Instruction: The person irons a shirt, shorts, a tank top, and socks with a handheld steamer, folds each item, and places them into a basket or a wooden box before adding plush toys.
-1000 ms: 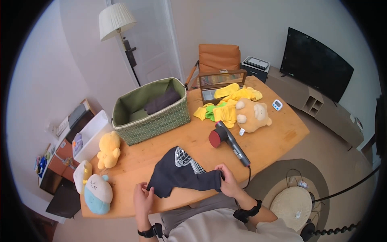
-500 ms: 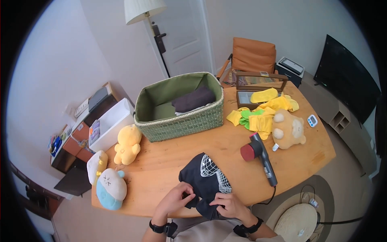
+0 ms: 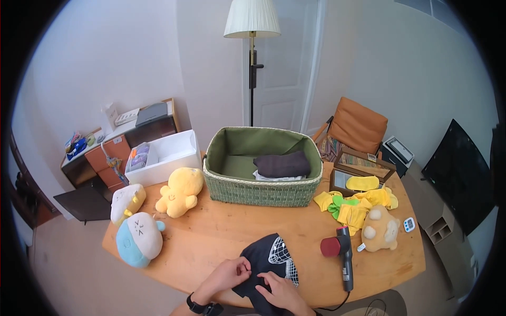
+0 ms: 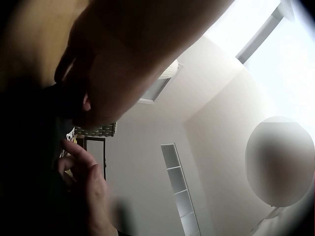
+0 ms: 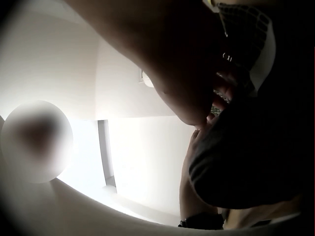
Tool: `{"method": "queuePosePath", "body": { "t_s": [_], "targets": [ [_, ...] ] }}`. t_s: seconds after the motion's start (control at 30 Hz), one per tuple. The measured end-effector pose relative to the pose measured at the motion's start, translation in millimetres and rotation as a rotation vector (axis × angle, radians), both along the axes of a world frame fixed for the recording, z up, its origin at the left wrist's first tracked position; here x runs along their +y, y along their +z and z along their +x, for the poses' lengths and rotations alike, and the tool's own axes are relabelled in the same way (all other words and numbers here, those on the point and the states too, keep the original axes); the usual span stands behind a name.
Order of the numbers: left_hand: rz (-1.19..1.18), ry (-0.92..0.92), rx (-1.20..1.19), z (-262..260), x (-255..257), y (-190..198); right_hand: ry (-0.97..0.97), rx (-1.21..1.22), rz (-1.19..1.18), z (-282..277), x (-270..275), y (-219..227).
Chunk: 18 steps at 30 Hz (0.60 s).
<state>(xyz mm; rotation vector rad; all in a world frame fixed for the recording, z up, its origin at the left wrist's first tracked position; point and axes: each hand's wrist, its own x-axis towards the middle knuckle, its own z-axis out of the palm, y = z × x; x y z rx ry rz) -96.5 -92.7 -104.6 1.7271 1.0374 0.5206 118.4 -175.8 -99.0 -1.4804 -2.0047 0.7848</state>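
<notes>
A black cloth with a white net pattern (image 3: 263, 250) lies at the table's front edge, its lower part hanging toward the person. My left hand (image 3: 227, 275) pinches the cloth's left side between thumb and fingers. On its lower right my right hand (image 3: 282, 292) rests with the fingers spread and only slightly bent. In the left wrist view the left hand (image 4: 106, 64) is dark, and the dark cloth fills the left side. The right wrist view shows dark cloth (image 5: 246, 152) bulging beside the right hand (image 5: 197, 83).
A green woven basket (image 3: 258, 190) holding dark folded cloth stands at the back of the table (image 3: 205, 239). Plush toys (image 3: 139, 239) and a white box (image 3: 171, 168) are left; a hair dryer (image 3: 346, 260), yellow clothes (image 3: 354, 213), a wooden case (image 3: 337, 181) and a bear plush (image 3: 380, 229) are right.
The hands have come closer together, and the cloth, earlier stretched between them, is now gathered and turned. The right hand's grip has loosened. The head view has swung left and upward.
</notes>
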Motion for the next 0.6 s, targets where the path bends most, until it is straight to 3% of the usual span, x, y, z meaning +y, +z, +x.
{"method": "queuePosePath", "body": {
  "t_s": [0.03,0.1,0.17,0.23,0.27,0.33,0.37,0.43,0.47,0.5,0.57,0.6],
  "targets": [
    [0.003,-0.008,0.008,1,-2,1,-0.059,0.054,0.015,-4,-1,-3],
    [-0.057,-0.116,-0.299,6,-14,8,-0.108,0.079,-0.049,-9,-3,-4],
    [-0.260,-0.252,-0.439,15,-27,20,-0.147,0.284,0.090,-9,-2,-24],
    [0.109,-0.445,-0.318,24,-28,23,-0.122,0.232,-0.067,0,-5,-36],
    [0.106,-0.429,-0.339,29,-29,25,-0.163,0.394,-0.112,1,-4,-32],
    [-0.080,-0.609,-0.233,38,-34,29,-0.260,0.656,-0.109,6,-3,-31],
    [-0.086,-0.603,-0.244,40,-33,29,-0.259,0.646,-0.119,8,-3,-37],
    [0.000,-0.356,-0.347,43,-32,30,-0.392,1.026,-0.202,14,-7,-47],
    [0.068,-0.204,-0.364,47,-29,26,-0.432,1.080,-0.227,18,-10,-38],
    [0.176,-0.139,-0.260,45,-21,19,-0.437,1.072,-0.227,20,-13,-34],
    [0.440,0.040,-0.105,45,-11,8,-0.467,1.456,-0.318,26,-16,-29],
    [0.438,0.043,-0.110,43,-8,0,-0.386,1.600,-0.359,31,-17,-31]
  ]
}}
